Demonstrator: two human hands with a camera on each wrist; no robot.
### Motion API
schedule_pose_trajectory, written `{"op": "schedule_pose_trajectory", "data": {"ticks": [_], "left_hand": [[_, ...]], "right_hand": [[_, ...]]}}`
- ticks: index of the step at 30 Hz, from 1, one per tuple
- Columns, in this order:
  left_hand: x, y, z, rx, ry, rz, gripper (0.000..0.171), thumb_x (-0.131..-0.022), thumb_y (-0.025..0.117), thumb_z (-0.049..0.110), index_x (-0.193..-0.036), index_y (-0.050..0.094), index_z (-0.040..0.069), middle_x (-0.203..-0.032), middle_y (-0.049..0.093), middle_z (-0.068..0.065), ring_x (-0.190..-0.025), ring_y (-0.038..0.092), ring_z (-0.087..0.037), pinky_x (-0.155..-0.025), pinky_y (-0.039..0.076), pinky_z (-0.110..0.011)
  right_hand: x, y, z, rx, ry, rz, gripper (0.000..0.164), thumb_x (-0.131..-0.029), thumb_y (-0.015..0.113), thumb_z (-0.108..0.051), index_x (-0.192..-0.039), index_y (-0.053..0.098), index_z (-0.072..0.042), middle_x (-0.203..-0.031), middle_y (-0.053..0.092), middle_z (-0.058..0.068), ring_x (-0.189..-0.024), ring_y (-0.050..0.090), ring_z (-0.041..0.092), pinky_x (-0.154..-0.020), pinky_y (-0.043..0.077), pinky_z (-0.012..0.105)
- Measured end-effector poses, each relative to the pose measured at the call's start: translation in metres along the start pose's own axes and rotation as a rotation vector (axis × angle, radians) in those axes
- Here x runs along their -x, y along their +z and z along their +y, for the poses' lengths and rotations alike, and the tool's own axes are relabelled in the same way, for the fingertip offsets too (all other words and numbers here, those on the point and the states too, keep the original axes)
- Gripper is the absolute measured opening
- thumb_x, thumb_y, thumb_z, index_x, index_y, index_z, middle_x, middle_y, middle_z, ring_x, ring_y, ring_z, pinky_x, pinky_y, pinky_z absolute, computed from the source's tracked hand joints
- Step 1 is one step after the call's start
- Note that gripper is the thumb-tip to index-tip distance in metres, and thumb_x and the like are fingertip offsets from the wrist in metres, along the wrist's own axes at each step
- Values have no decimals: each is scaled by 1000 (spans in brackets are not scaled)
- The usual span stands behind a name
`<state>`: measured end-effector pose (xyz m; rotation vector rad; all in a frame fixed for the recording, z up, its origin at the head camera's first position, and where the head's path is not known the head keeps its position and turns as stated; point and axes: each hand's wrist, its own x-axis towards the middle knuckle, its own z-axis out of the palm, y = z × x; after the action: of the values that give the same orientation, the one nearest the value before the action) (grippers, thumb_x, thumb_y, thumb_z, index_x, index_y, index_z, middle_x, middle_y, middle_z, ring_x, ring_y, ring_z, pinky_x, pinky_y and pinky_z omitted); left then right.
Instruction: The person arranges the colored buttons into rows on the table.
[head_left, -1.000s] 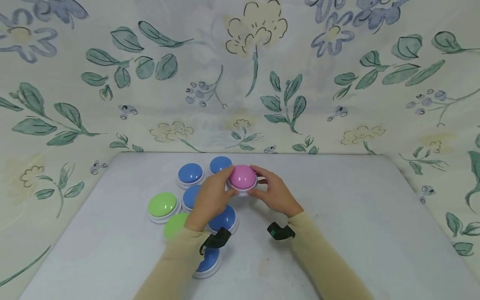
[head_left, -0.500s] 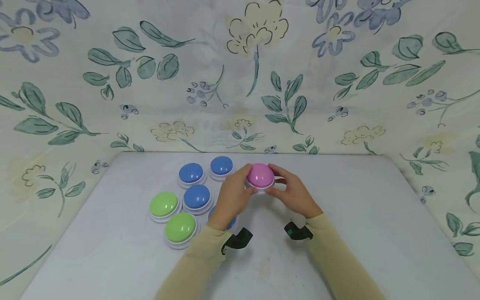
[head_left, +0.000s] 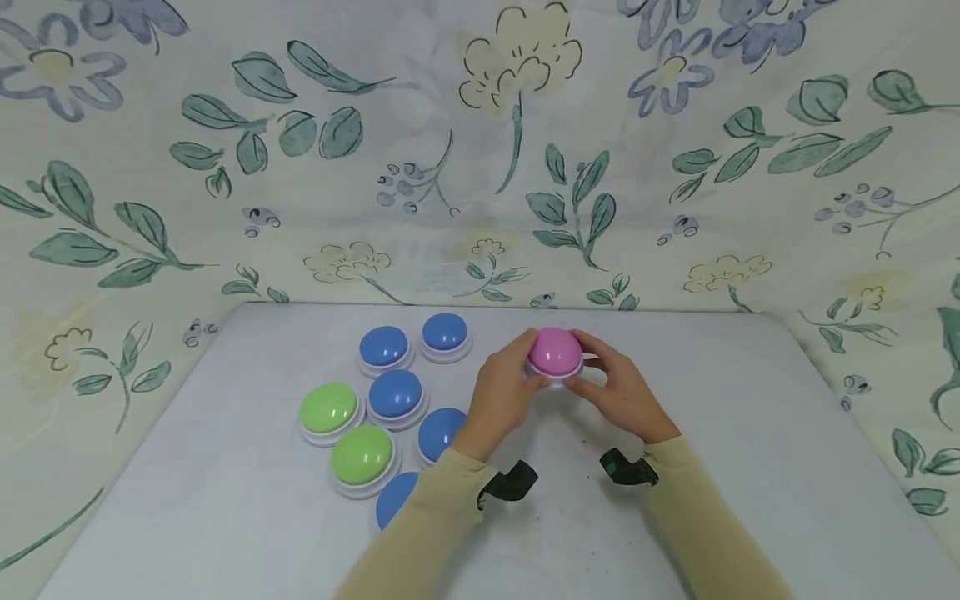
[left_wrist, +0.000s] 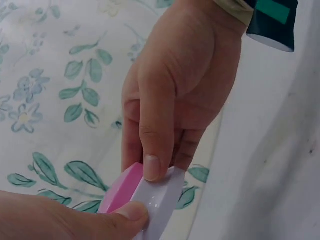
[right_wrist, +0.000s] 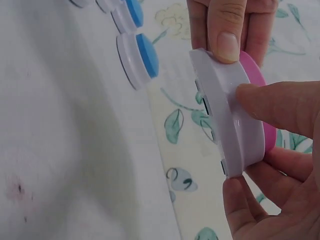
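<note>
A pink dome push button (head_left: 556, 350) with a white base is held between both hands, above the far middle of the table. My left hand (head_left: 500, 393) grips its left side, the thumb (left_wrist: 156, 150) lying on the white base. On the opposite side my right hand (head_left: 628, 398) pinches the base with thumb and fingers. The right wrist view shows the white base (right_wrist: 235, 120) tipped on edge to the camera, its underside off the table. To the left are two green push buttons (head_left: 327, 407) and several blue push buttons (head_left: 395, 392); the left forearm partly covers the nearest blue one (head_left: 393, 498).
The white table (head_left: 712, 433) stretches right of the hands. Behind it hangs a flower-patterned cloth (head_left: 420, 167), which also rises at both sides. Each wrist carries a dark camera mount, such as the left mount (head_left: 512, 482).
Both hands have carried the pink push button to the right, away from the blue and green ones. More of the blue buttons shows now that the left arm has shifted right.
</note>
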<state>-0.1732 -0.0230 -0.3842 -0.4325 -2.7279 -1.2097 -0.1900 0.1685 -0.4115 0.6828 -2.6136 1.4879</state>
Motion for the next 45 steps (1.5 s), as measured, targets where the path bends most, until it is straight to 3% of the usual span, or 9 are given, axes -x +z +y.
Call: {"op": "schedule_pose_trajectory", "data": {"ticks": [16,36,45], "left_hand": [[-9,34,15,25,34,-22,69,-88,77,9,-149,46,1,-149,51,-12,-138,48,-25,-113,40,-36],[-30,80,26,61,88,5,67,-89,76,10,-148,46,0,-150,50,-10,-138,47,-19,-115,36,-28],[-40,102,31,88,13,-4,66,-87,79,10,-145,51,3,-145,56,-7,-135,51,-17,-112,40,-26]], "right_hand": [[20,-28,17,23,25,48,68,-91,73,-6,-149,41,3,-149,48,20,-131,48,36,-109,42,57],[32,-57,37,35,101,100,70,-91,73,-8,-151,39,3,-150,46,22,-132,47,38,-109,39,59],[37,-64,54,12,166,114,76,-91,74,-8,-153,33,5,-154,39,24,-137,42,40,-111,37,56]]}}
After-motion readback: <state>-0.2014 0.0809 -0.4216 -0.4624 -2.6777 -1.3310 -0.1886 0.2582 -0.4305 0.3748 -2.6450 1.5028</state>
